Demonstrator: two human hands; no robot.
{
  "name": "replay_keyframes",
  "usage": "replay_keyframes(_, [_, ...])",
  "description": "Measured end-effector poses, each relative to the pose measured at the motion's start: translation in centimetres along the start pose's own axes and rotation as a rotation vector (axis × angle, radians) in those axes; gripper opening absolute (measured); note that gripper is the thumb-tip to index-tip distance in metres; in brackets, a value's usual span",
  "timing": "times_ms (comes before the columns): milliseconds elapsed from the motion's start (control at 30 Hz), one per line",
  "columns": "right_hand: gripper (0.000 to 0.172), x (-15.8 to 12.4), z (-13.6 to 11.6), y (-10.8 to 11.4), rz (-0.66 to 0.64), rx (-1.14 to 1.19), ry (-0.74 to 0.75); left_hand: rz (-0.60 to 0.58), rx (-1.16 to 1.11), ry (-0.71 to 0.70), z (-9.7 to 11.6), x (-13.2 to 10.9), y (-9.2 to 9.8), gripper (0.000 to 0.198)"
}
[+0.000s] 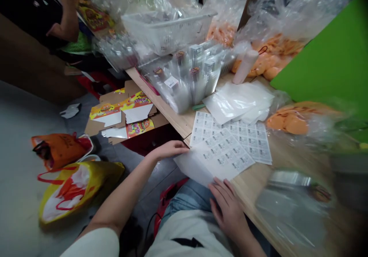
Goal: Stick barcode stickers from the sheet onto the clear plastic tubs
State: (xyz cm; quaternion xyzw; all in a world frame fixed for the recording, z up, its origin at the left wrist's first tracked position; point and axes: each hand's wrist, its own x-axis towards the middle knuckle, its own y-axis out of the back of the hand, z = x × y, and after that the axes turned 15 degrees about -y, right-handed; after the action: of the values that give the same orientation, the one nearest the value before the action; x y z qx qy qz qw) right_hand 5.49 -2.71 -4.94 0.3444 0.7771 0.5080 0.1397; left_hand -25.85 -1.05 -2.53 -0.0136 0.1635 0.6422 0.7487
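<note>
Top label sheet (227, 153) lies at the table (250, 188) edge, blank part overhanging twd the person. L hand (169, 149) at its left corner, fingers together, nearly straight; can't tell if they're gripping. R hand (228, 207): fingers slightly parted, thumb apart, tips at the near edge, nothing clasped. 2nd label sheet (260, 146) partly underneath, glossy white sheets (238, 100) overlapping that, pale bottle (245, 67) just behind.
</note>
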Motion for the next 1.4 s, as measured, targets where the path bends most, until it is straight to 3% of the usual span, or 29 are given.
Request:
replay_keyframes(100, [0.04,1.0,-0.4,0.0,0.065,0.085,-0.097,-0.214,-0.195,0.021,-0.1,0.6,-1.3,0.042])
replay_keyframes(200, [0.033,3.0,-1.5,-0.1,0.137,0.176,-0.295,-0.265,-0.345,0.01,-0.4,-0.1,-3.7,0.042])
replay_keyframes(300, [0.031,5.2,-2.6,-0.3,0.147,0.216,-0.373,-0.27,-0.4,-0.043,0.1,-1.0,-5.4,0.04])
replay_keyframes(500, [0.022,7.1,-3.0,-0.2,0.087,0.333,-0.444,-0.182,-0.059,-0.182,2.0,-1.4,-6.0,0.03])
replay_keyframes(633, [0.023,7.2,-2.3,0.0,0.031,0.534,-0.584,-0.237,0.024,-0.177,2.2,-1.6,-5.8,0.03])
replay_keyframes(700, [0.024,7.3,-1.8,0.1,0.076,0.686,-0.728,-0.238,0.055,-0.189,2.4,-1.8,-5.4,0.035])
replay_keyframes(767, [0.028,7.4,-1.2,0.1,0.207,0.931,-0.945,-0.189,0.132,-0.216,2.9,-1.5,-4.6,0.043])
replay_keyframes(867, [0.033,7.7,-0.5,0.6,0.518,1.277,-1.205,-0.146,0.409,-0.21,4.6,1.0,-2.8,0.055])
replay_keyframes(933, [0.034,7.8,-0.6,1.1,0.654,1.36,-1.206,-0.183,0.67,-0.194,6.3,4.3,-1.7,0.058])
replay_keyframes(1033, [0.037,7.3,-1.7,1.7,0.575,1.358,-1.057,-0.251,0.95,-0.261,9.2,9.9,-1.2,0.058])
replay_keyframes(1133, [0.038,6.1,-2.8,1.9,0.415,1.268,-0.987,-0.186,1.012,-0.386,10.7,12.5,-3.2,0.038])
replay_keyframes(1200, [0.035,5.1,-2.8,2.1,0.423,1.136,-1.004,-0.064,0.946,-0.479,10.6,11.4,-5.6,0.023])
replay_keyframes(1267, [0.031,4.3,-2.4,2.3,0.503,0.924,-0.977,0.004,0.67,-0.462,10.0,8.5,-8.3,0.022])
replay_keyframes(1400, [0.029,4.0,-1.4,2.8,0.634,0.394,-0.665,0.039,-0.278,-0.095,8.8,2.5,-12.0,0.039])
